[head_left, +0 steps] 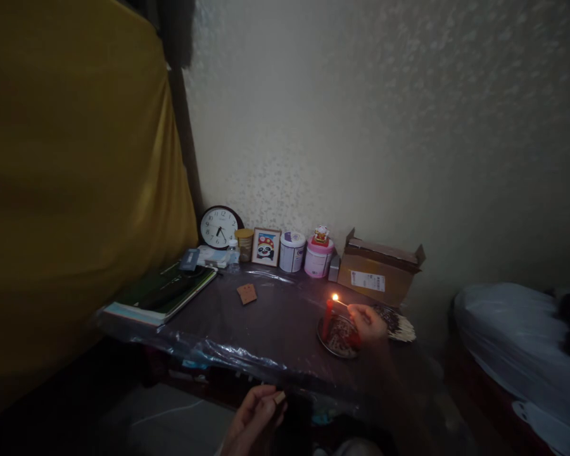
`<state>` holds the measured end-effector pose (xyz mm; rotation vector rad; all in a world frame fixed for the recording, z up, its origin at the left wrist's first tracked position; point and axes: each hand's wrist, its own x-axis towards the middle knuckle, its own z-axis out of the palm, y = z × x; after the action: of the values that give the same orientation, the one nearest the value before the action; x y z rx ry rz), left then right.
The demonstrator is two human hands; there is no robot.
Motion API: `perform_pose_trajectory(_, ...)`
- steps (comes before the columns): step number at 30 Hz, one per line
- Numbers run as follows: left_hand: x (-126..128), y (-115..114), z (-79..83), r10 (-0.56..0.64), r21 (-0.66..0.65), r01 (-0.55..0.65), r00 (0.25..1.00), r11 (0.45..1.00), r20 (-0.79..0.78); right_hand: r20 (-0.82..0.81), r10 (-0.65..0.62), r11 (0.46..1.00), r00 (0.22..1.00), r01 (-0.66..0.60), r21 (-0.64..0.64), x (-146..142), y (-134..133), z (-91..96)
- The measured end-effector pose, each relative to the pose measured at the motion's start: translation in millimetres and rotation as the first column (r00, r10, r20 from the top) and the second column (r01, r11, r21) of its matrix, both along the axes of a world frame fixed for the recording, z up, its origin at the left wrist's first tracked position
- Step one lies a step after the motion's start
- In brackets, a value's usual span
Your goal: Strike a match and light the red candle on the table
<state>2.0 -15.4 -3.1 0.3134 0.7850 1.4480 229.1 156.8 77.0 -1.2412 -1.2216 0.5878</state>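
Observation:
My right hand (369, 323) pinches a thin matchstick (342, 304), which points left toward the top of a red candle (328, 320). A small bright flame (335, 297) burns where the stick's end meets the wick area; I cannot tell whether the wick itself is lit. The candle stands upright in a round metal dish (336, 352) with a dark pattern inside. Low in front of the table edge, my left hand (254, 419) is closed on a small tan piece (279, 398). A bundle of pale sticks with dark tips (401, 327) lies behind my right hand.
A flat brown piece (247, 293) lies mid-table. Along the wall stand a round clock (218, 228), a framed panda picture (266, 248), a white tin (292, 252), a pink tin (318, 261) and an open cardboard box (379, 269). Green books (164, 291) lie left, beside a yellow curtain (85, 158).

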Motion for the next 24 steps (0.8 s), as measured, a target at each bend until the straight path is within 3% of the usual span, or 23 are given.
perform_pose_trajectory(16,-0.2,1.8,-12.7,0.016,-0.013,-0.016,0.999,1.0,0.03,0.078,0.025,1.0,0.997,-0.026,0.011,-6.7,4.3,-0.2)
perform_pose_trajectory(24,0.4,1.5,-9.7,0.036,-0.056,-0.036,0.999,0.998,0.006,0.071,0.001,1.0,0.997,-0.001,-0.002,-8.7,6.1,-1.0)
